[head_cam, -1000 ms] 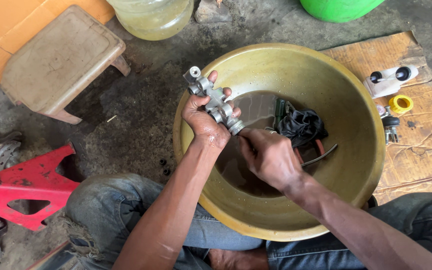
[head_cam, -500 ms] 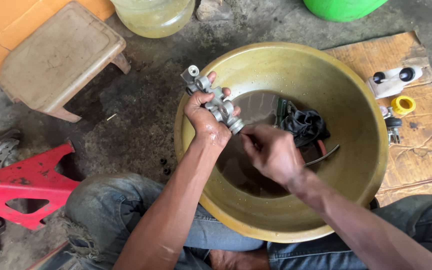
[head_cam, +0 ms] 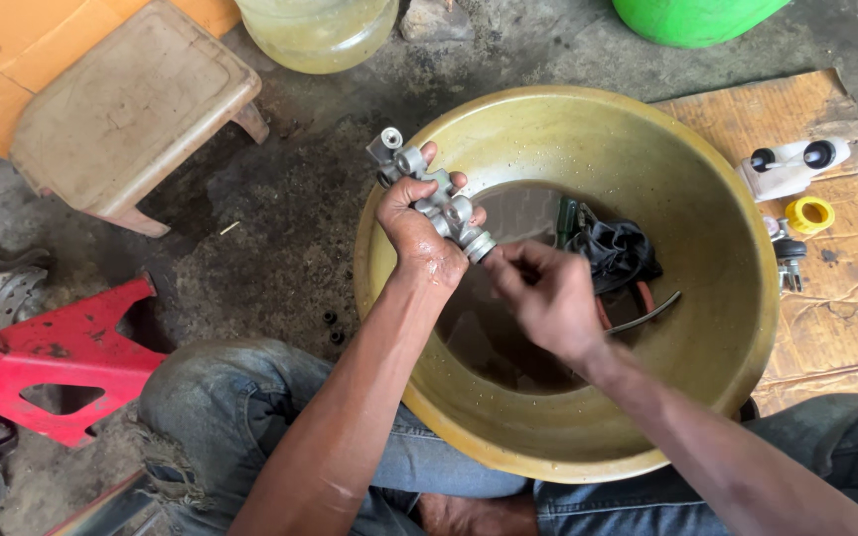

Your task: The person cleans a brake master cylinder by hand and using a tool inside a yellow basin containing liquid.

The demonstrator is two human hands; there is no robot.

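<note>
Left hand (head_cam: 417,226) grips cylinder (head_cam: 434,194); right hand (head_cam: 545,296) pinches its end.

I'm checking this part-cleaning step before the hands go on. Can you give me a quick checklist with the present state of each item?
1. Left hand grips the grey metal part firmly: ok.
2. Right hand fingers at the part's lower end: ok.
3. Part held over the yellow basin, so drips and bits land inside: ok.
4. Dark liquid in the basin for rinsing: ok.
5. What the right fingers pinch: cannot tell.
6. Black rag within reach in the basin: ok.
</note>
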